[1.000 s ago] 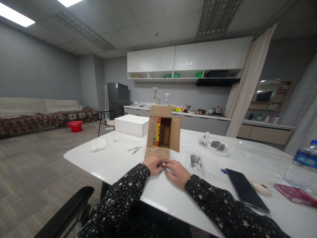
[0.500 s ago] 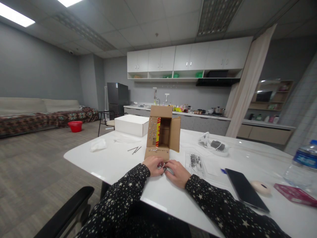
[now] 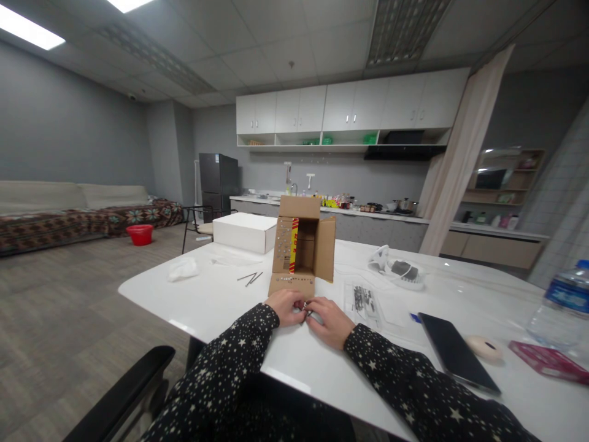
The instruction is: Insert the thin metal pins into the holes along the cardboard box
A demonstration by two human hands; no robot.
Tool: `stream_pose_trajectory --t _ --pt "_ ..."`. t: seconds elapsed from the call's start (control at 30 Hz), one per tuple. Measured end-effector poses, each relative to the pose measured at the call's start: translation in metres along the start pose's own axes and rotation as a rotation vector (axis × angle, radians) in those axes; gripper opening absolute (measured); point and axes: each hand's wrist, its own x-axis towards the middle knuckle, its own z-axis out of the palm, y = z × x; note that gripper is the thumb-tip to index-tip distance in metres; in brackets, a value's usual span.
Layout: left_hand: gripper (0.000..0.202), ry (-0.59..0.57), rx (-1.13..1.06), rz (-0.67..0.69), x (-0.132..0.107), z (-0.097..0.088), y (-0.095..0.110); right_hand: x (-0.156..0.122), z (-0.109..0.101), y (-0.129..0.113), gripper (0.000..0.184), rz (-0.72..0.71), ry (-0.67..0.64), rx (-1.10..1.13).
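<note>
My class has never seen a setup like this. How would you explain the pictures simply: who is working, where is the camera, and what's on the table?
There is no machine here: a person works with two bare hands, the left hand and the right hand. The camera sits on their head, looking forward and down. On the white table stands an open cardboard box, just beyond the hands. To its left are a white box and thin rods; to the right, a phone and a bottle. The fingertips meet around something small, mostly hidden; I can't tell what it is or which hand grips it.
</note>
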Motion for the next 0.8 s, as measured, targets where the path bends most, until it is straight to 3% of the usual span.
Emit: stream_pose_trajectory --t 0.8 --pt "0.008 0.013 0.174 0.025 -0.005 -0.010 0.014 0.001 0.000 0.000 0.020 -0.004 -0.017 0.010"
